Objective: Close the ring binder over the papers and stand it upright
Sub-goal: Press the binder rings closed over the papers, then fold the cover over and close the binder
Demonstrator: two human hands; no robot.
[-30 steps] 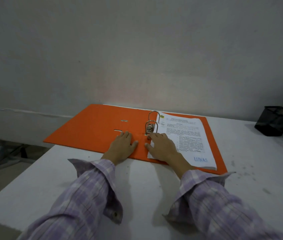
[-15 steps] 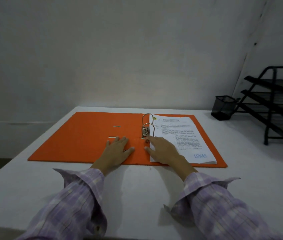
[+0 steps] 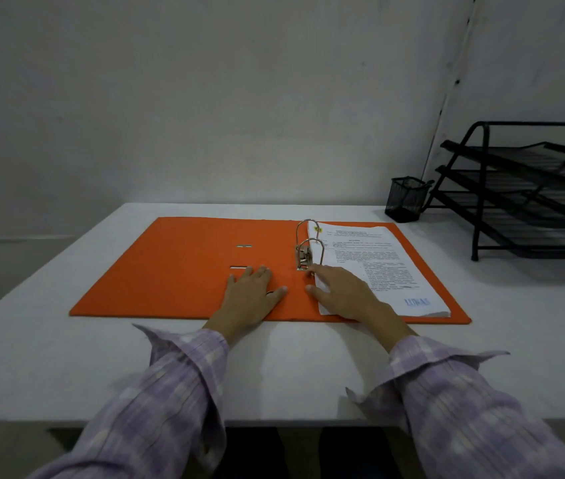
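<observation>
Ring binder [image 3: 184, 267] lies open on white table [image 3: 66, 368] by grey wall; both hands flat, empty.

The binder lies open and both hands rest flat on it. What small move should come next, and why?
Probably the left hand should slide to the far left edge of the orange binder and lift that empty cover over the rings. The papers already sit on the rings, which look shut, and the right hand rests on them, so folding the cover seems the only step left before standing it up.
</observation>
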